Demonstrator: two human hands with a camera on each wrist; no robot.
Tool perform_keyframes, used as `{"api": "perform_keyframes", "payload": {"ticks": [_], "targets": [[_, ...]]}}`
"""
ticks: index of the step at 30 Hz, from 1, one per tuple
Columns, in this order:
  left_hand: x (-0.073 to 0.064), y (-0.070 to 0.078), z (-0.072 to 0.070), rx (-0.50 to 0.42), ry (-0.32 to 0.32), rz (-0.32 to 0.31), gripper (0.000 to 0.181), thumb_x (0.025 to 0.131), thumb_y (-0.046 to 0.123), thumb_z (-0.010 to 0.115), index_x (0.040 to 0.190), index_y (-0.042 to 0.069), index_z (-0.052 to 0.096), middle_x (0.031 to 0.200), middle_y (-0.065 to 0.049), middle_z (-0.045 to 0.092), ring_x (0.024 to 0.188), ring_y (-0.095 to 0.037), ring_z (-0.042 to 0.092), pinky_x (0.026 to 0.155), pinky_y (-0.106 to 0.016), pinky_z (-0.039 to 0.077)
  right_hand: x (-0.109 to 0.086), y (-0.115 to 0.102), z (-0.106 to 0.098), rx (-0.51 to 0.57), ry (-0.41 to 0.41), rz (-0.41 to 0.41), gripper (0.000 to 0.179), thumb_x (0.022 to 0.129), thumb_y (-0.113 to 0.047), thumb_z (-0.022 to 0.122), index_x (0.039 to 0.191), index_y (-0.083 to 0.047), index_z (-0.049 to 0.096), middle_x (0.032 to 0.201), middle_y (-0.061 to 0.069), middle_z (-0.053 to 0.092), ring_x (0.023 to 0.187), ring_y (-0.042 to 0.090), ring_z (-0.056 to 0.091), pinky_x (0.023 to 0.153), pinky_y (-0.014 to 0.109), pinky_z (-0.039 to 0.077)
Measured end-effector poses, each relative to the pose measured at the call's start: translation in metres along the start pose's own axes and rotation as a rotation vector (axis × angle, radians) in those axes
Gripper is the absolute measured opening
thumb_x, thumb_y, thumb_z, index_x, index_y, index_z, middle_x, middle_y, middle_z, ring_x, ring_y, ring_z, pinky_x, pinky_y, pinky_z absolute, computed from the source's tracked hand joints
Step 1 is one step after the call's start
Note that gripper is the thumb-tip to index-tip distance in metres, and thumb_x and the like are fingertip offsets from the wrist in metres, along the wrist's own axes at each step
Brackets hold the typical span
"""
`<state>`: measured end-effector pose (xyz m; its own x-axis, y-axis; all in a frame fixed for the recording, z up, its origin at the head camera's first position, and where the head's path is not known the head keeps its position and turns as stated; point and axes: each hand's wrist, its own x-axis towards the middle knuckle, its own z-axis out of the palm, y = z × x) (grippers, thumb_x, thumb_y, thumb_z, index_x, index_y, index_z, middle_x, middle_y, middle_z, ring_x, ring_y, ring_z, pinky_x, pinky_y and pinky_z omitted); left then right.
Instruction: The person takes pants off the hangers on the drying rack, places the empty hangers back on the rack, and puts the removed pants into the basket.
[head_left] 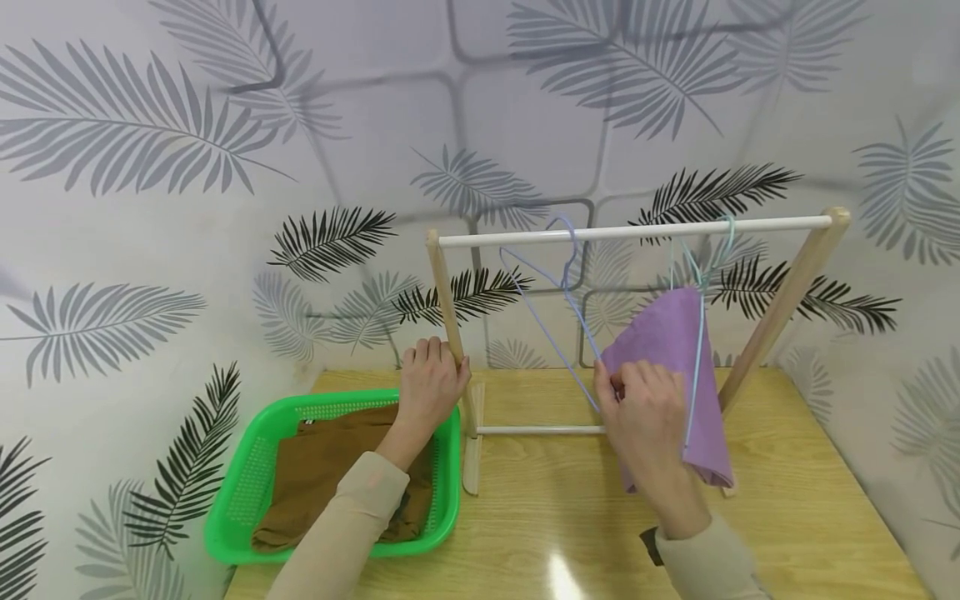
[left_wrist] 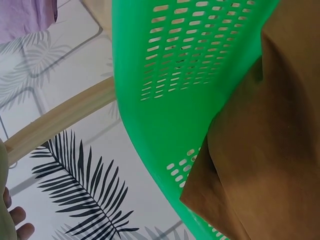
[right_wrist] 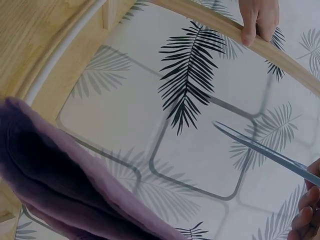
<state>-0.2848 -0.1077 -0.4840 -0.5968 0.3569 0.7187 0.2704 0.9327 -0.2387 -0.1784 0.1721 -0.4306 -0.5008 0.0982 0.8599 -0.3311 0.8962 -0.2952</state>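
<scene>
My left hand point(head_left: 431, 379) grips the left wooden post point(head_left: 444, 292) of a small clothes rack. A blue hanger point(head_left: 566, 275) hooks over the rack's white rail point(head_left: 637, 231). My right hand point(head_left: 647, 417) pinches this hanger low on its right side; the fingers also show at the right edge of the right wrist view beside the hanger point(right_wrist: 265, 151). Just right of that hand, a purple garment point(head_left: 663, 333) hangs on a light teal hanger point(head_left: 727, 242), partly hidden by the hand.
A green basket point(head_left: 446, 521) holding folded brown cloth point(head_left: 337, 462) stands left of the rack, below my left forearm. The rack's right post point(head_left: 783, 300) leans behind the purple garment. Everything stands on a wooden table point(head_left: 810, 517) against a leaf-patterned wall.
</scene>
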Motion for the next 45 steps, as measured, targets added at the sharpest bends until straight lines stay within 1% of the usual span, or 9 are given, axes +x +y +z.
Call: {"api": "perform_keyframes", "payload": {"ticks": [6, 12, 21, 27, 30, 35, 38, 42, 45], "targets": [[0.000, 0.000, -0.001, 0.009, 0.008, 0.005, 0.037, 0.099, 0.038, 0.070, 0.084, 0.004, 0.065, 0.085, -0.011, 0.064, 0.079, -0.029, 0.058, 0.067, -0.038, 0.047, -0.004, 0.000, 0.004, 0.011, 0.001, 0.014, 0.040, 0.093, -0.016, 0.074, 0.061, -0.004, 0.053, 0.056, 0.010, 0.053, 0.053, 0.024, 0.041, 0.062, 0.034, 0.029], [0.000, 0.000, -0.001, 0.014, 0.008, 0.002, 0.038, 0.099, 0.039, 0.069, 0.083, 0.005, 0.064, 0.083, -0.010, 0.062, 0.077, -0.028, 0.056, 0.066, -0.037, 0.045, -0.006, -0.001, 0.006, 0.024, 0.012, 0.013, 0.037, 0.093, -0.016, 0.073, 0.063, -0.004, 0.056, 0.057, 0.010, 0.054, 0.053, 0.026, 0.044, 0.063, 0.037, 0.031], [0.000, 0.000, -0.001, 0.027, -0.020, 0.004, 0.039, 0.100, 0.040, 0.068, 0.086, 0.004, 0.066, 0.084, -0.010, 0.063, 0.079, -0.028, 0.059, 0.067, -0.037, 0.048, -0.009, 0.003, 0.005, 0.053, 0.002, 0.007, 0.035, 0.093, -0.018, 0.074, 0.065, -0.001, 0.061, 0.058, 0.012, 0.056, 0.054, 0.027, 0.047, 0.063, 0.037, 0.033], [-0.002, 0.000, 0.000, 0.026, -0.044, 0.008, 0.039, 0.102, 0.040, 0.066, 0.089, 0.003, 0.067, 0.086, -0.011, 0.064, 0.081, -0.029, 0.060, 0.068, -0.038, 0.049, -0.010, 0.006, -0.002, 0.045, -0.022, 0.004, 0.034, 0.094, -0.022, 0.072, 0.070, 0.001, 0.066, 0.060, 0.013, 0.057, 0.055, 0.028, 0.048, 0.063, 0.037, 0.034], [-0.002, 0.000, 0.000, 0.026, -0.040, 0.008, 0.038, 0.102, 0.039, 0.066, 0.088, 0.003, 0.067, 0.086, -0.011, 0.064, 0.080, -0.029, 0.060, 0.068, -0.038, 0.049, -0.009, 0.008, -0.007, 0.043, -0.030, 0.011, 0.035, 0.094, -0.026, 0.072, 0.073, 0.002, 0.068, 0.062, 0.014, 0.060, 0.056, 0.029, 0.051, 0.064, 0.038, 0.035], [-0.001, 0.000, -0.001, 0.029, -0.038, 0.009, 0.038, 0.102, 0.039, 0.065, 0.088, 0.004, 0.067, 0.085, -0.010, 0.064, 0.079, -0.028, 0.060, 0.067, -0.037, 0.049, -0.002, 0.009, -0.019, 0.069, -0.073, 0.045, 0.033, 0.093, -0.028, 0.074, 0.083, 0.004, 0.072, 0.070, 0.017, 0.066, 0.064, 0.034, 0.059, 0.068, 0.041, 0.038], [-0.001, 0.000, 0.000, 0.021, -0.040, 0.009, 0.038, 0.103, 0.039, 0.065, 0.088, 0.004, 0.067, 0.085, -0.010, 0.064, 0.079, -0.028, 0.060, 0.067, -0.038, 0.048, 0.004, 0.012, -0.028, 0.089, -0.099, 0.053, 0.032, 0.092, -0.026, 0.076, 0.088, 0.005, 0.073, 0.077, 0.020, 0.070, 0.070, 0.038, 0.064, 0.070, 0.045, 0.041], [-0.001, 0.000, 0.002, 0.015, -0.028, 0.012, 0.038, 0.102, 0.038, 0.066, 0.087, 0.003, 0.067, 0.084, -0.011, 0.063, 0.078, -0.028, 0.059, 0.066, -0.038, 0.048, 0.009, 0.019, -0.037, 0.098, -0.102, 0.036, 0.030, 0.091, -0.025, 0.076, 0.091, 0.005, 0.073, 0.081, 0.021, 0.071, 0.074, 0.039, 0.066, 0.072, 0.049, 0.046], [-0.001, 0.000, 0.001, 0.019, -0.017, 0.017, 0.038, 0.101, 0.038, 0.067, 0.086, 0.003, 0.067, 0.083, -0.011, 0.063, 0.078, -0.028, 0.059, 0.066, -0.037, 0.048, 0.012, 0.024, -0.043, 0.091, -0.082, 0.010, 0.036, 0.094, -0.032, 0.073, 0.092, 0.004, 0.074, 0.082, 0.020, 0.071, 0.074, 0.039, 0.065, 0.072, 0.050, 0.047]]}}
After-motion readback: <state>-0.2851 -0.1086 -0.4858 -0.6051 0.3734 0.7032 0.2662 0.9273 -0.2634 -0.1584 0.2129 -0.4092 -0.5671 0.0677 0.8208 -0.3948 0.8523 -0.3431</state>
